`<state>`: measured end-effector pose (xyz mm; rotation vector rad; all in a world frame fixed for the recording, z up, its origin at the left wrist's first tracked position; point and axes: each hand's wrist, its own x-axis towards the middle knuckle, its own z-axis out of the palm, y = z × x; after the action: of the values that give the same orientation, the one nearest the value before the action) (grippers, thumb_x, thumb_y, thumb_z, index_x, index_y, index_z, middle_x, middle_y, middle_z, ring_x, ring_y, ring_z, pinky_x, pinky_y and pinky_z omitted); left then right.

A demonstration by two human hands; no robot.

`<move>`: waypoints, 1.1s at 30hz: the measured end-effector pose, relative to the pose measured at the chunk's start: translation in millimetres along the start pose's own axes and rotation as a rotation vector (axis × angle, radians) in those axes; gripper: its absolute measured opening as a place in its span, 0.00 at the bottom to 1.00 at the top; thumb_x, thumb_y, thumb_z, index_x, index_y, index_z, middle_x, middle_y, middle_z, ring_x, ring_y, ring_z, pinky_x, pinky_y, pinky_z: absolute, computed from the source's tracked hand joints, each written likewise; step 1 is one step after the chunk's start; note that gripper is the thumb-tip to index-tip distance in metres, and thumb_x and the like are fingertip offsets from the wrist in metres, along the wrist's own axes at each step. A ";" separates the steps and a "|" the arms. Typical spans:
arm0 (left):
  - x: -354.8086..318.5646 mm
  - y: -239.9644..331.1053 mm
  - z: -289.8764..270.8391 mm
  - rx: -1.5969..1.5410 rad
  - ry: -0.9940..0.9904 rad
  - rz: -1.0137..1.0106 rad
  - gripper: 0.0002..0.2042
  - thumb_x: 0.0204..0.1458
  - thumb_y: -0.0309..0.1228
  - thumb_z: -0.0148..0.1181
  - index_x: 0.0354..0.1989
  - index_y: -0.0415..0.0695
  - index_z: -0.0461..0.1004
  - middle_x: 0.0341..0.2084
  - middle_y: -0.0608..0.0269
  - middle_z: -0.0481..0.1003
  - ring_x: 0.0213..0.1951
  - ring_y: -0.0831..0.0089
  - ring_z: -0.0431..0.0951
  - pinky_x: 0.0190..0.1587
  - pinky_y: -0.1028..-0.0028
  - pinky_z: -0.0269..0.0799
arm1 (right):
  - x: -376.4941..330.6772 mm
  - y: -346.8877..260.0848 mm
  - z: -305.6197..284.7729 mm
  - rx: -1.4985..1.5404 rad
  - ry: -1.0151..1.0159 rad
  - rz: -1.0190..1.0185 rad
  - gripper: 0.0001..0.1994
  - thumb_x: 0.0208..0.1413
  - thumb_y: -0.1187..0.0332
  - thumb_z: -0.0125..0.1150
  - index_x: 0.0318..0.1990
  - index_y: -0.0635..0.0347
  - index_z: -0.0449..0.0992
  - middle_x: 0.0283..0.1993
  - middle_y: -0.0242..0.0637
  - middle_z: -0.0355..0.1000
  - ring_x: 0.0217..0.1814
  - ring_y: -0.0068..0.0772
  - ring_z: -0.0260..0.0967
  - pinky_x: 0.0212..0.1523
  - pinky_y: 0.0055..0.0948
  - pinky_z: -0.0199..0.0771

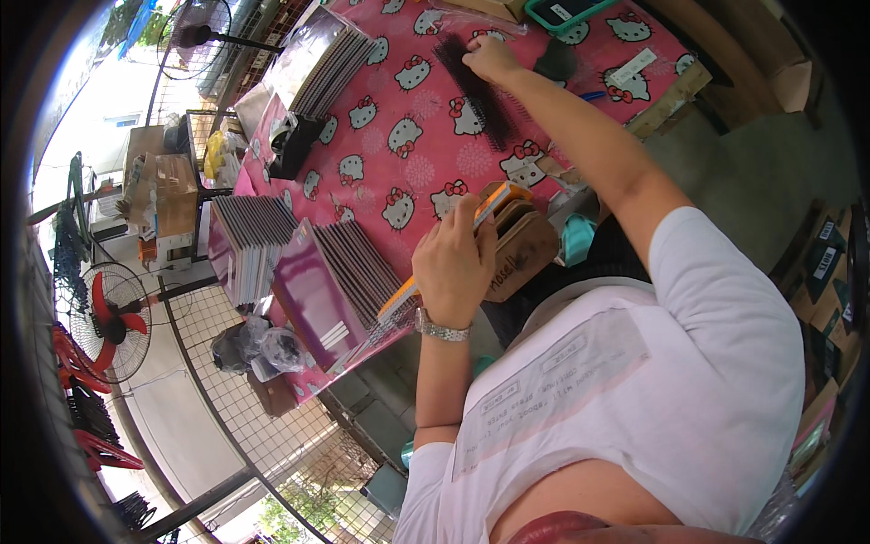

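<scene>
My left hand point(450, 265), with a metal watch at the wrist, is closed around a thin, flat, book-like block with orange edges point(506, 194). It is seen nearly edge-on and slants over the near edge of the table. My right hand point(494, 60) reaches to the far side, fingers pinched at a bundle of black spiral binding coils point(475, 95) lying on the pink cartoon-print tablecloth point(362, 172). Whether one coil is separated between the fingertips is too small to make out.
Spiral-bound notebooks stand stacked at left point(313, 295) and far left point(331, 68). Between them sits a black tape dispenser point(294, 145). A blue pen point(592, 95) and a teal-rimmed tray point(569, 13) lie at far right. A brown board point(524, 258) is close to my body.
</scene>
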<state>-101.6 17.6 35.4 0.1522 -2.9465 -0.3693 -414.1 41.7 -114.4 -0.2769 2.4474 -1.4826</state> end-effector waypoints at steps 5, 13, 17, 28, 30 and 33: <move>1.1 0.8 -3.2 0.098 0.114 0.121 0.08 0.56 0.29 0.54 0.42 0.44 0.74 0.32 0.59 0.78 0.34 0.58 0.78 0.38 0.62 0.70 | -79.9 -20.0 -73.4 0.086 -0.248 -0.792 0.19 0.53 0.77 0.47 0.51 0.58 0.77 0.38 0.37 0.72 0.49 0.37 0.69 0.53 0.33 0.68; -1.8 18.1 10.3 0.092 0.181 -0.012 0.06 0.57 0.32 0.56 0.38 0.44 0.75 0.28 0.60 0.77 0.31 0.60 0.78 0.37 0.64 0.69 | -181.5 -10.5 -135.5 0.084 -0.554 -0.728 0.13 0.59 0.65 0.60 0.51 0.54 0.79 0.43 0.37 0.72 0.42 0.37 0.71 0.47 0.35 0.70; -4.1 18.4 15.2 0.074 0.196 0.012 0.06 0.56 0.33 0.57 0.36 0.44 0.74 0.26 0.62 0.76 0.29 0.63 0.77 0.37 0.66 0.68 | -197.2 -14.5 -138.0 0.328 -0.595 -0.603 0.14 0.55 0.69 0.64 0.50 0.49 0.80 0.39 0.28 0.71 0.46 0.27 0.65 0.53 0.35 0.57; -6.5 18.0 15.4 0.108 0.213 0.036 0.07 0.57 0.33 0.57 0.36 0.44 0.75 0.25 0.61 0.76 0.28 0.63 0.77 0.36 0.66 0.68 | -200.0 -20.9 -126.2 0.004 -0.272 -1.022 0.14 0.50 0.73 0.66 0.41 0.38 0.82 0.36 0.16 0.69 0.46 0.18 0.63 0.56 0.36 0.46; -5.2 18.1 13.6 0.099 0.207 0.031 0.06 0.57 0.32 0.57 0.36 0.44 0.75 0.24 0.60 0.77 0.28 0.61 0.78 0.35 0.65 0.68 | -201.9 -21.6 -125.3 0.018 -0.291 -1.022 0.14 0.49 0.75 0.66 0.40 0.38 0.82 0.36 0.16 0.70 0.46 0.18 0.64 0.57 0.36 0.48; -4.4 17.0 14.4 0.093 0.231 0.041 0.06 0.57 0.32 0.57 0.36 0.44 0.75 0.24 0.60 0.77 0.27 0.60 0.78 0.34 0.65 0.68 | -201.9 -27.2 -130.5 0.070 -0.372 -1.018 0.11 0.50 0.76 0.64 0.38 0.45 0.82 0.37 0.20 0.70 0.46 0.21 0.66 0.55 0.35 0.55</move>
<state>-101.2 37.9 25.3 0.1365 -2.7341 -0.1949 -264.4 198.4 -6.9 -1.7898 1.9734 -1.5930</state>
